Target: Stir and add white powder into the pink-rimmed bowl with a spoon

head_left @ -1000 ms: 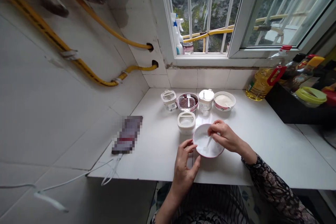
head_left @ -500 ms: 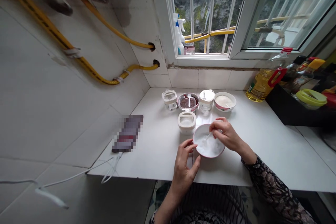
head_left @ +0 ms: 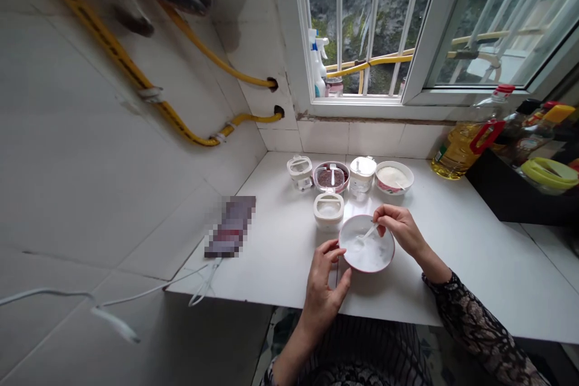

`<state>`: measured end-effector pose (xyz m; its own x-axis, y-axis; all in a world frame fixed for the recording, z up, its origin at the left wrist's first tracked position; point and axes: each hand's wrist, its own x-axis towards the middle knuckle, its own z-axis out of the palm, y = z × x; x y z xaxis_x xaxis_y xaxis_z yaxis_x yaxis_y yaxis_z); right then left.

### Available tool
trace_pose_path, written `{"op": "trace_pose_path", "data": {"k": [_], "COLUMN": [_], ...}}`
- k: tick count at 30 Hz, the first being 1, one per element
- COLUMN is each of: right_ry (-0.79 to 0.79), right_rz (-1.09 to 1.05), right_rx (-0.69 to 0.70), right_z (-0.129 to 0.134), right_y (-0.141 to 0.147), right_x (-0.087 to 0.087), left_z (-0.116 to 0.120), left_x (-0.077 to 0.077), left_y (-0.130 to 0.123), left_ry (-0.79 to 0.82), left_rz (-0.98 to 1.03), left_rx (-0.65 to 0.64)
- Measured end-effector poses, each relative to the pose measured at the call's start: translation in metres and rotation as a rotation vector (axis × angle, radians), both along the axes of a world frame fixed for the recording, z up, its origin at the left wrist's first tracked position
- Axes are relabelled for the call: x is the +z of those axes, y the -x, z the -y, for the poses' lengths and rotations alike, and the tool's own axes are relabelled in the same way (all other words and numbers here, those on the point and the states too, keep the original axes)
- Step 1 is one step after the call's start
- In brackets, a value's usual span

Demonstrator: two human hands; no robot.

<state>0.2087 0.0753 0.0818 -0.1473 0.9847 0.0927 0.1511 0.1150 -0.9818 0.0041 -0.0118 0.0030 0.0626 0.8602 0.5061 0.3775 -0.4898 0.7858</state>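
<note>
A white bowl with a pinkish-red rim sits on the counter before me, with a white, granular or foamy-looking substance inside. My left hand curves around its left side, fingertips on the rim and thumb low against the edge. Between the thumb and fingers of my right hand is a small white spoon, its tip in the white contents. Just behind the bowl stands a lidded clear container, nearest to my left hand's fingers.
Along the back are two more lidded containers, a bowl of dark red contents and a bowl of white grains. An oil bottle and a black condiment box stand right. A pixelated phone-like object with a cable lies left.
The spoon has shifted within the bowl and shows more clearly, its handle leaning right. My left hand keeps its place at the rim. The whole view has moved slightly.
</note>
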Motion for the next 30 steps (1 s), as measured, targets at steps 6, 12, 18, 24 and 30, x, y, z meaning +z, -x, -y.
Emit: {"op": "trace_pose_path", "data": {"k": [6, 12, 18, 24, 30], "right_ry": [0.050, 0.085, 0.132, 0.140, -0.029], "right_rz": [-0.073, -0.126, -0.186, -0.238, -0.220], "right_rx": [-0.018, -0.030, -0.044, -0.053, -0.131], "right_z": [-0.006, -0.009, -0.011, -0.014, -0.011], "right_y": [-0.004, -0.006, -0.007, -0.008, 0.005], "right_x": [-0.001, -0.002, -0.004, -0.004, -0.003], "left_z": [0.000, -0.001, 0.000, -0.001, -0.001], "left_x": [0.000, -0.001, -0.002, -0.001, -0.001], "left_y": [-0.001, -0.001, 0.000, -0.001, -0.001], "left_ry": [0.006, 0.009, 0.009, 0.008, 0.001], "left_rz": [0.024, 0.033, 0.030, 0.029, 0.034], "left_rx": [-0.013, -0.011, -0.008, -0.004, 0.003]}}
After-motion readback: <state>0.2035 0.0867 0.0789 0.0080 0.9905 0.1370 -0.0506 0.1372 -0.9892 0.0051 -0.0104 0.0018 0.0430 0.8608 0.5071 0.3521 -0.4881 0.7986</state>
